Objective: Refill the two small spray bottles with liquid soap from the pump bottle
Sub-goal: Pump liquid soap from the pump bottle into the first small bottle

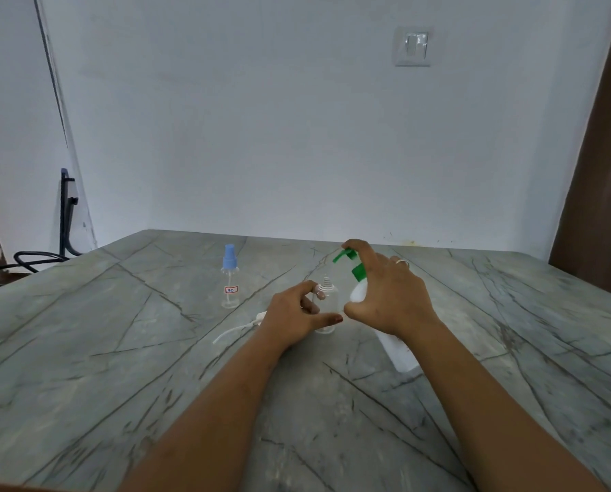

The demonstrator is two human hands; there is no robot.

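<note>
I judge I'm on the first refill. My left hand (296, 314) curls round the uncapped clear bottle (327, 301), which stands mid-table and looks empty. My right hand (392, 296) grips the tilted white pump bottle (359, 292), forefinger over its green head. The blue-capped bottle (230, 282) stands behind to the left, not yet opened.

A plain domestic room, judged by its fittings.
A bare white-painted wall (225, 118) is seen behind a grey, stone-patterned worktop (119, 349), and a household light switch (412, 46) is set into it. A dark metal frame (66, 211) and a black cable (30, 259) are seen at the left; whether the brown strip (595, 172) at the right is curtain or door cannot be told. Everyday toiletry items are set out: a capped spray bottle (230, 278), an open spray bottle (327, 296) and a pump bottle (359, 291).
</note>
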